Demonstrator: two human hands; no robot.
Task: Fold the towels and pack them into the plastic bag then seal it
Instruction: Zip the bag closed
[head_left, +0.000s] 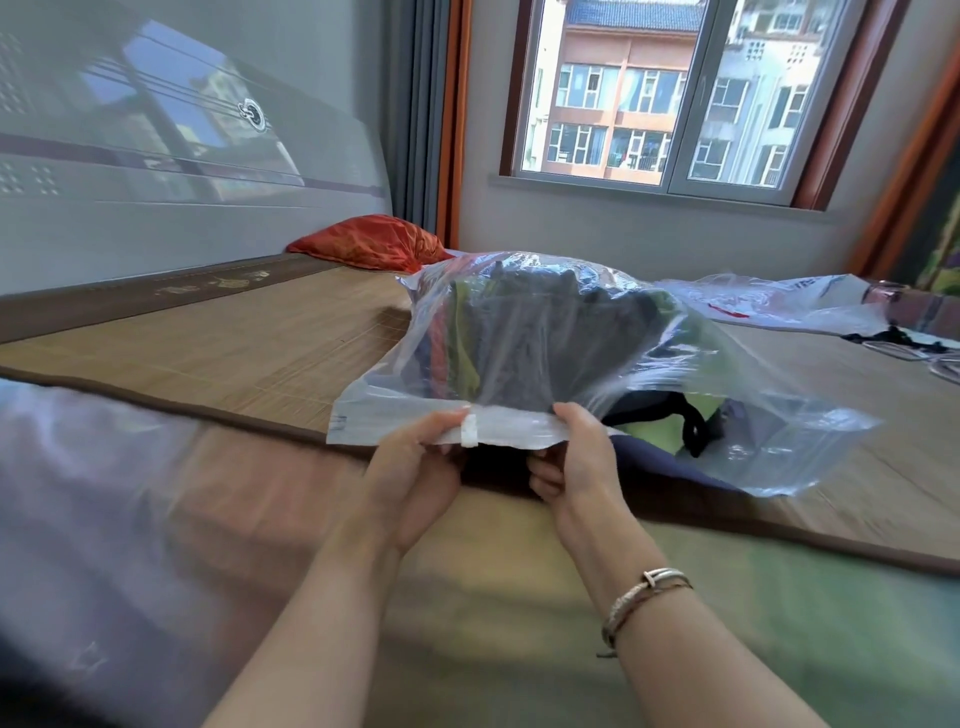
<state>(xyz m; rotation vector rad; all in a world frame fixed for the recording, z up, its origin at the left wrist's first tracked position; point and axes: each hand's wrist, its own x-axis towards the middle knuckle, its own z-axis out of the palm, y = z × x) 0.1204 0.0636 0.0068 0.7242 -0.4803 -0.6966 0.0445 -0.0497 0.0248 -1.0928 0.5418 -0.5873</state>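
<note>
Both hands pinched the bag's (561, 332) near edge; the left hand (415, 467) gripped the white slider (469, 430) on the seal strip, thumb on top, while the right hand (571, 457) curled round the strip just beside it; the bag sat on the woven mat (234, 343), clear, crinkled and bulging with dark, green and red towels (545, 322); its right side gaped open.

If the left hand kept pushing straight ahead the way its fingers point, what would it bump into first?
Probably the plastic bag itself. The left hand already pinches the bag's zip strip beside the white slider, and just beyond sit the dark folded towels inside, though depth is hard to judge.
</note>
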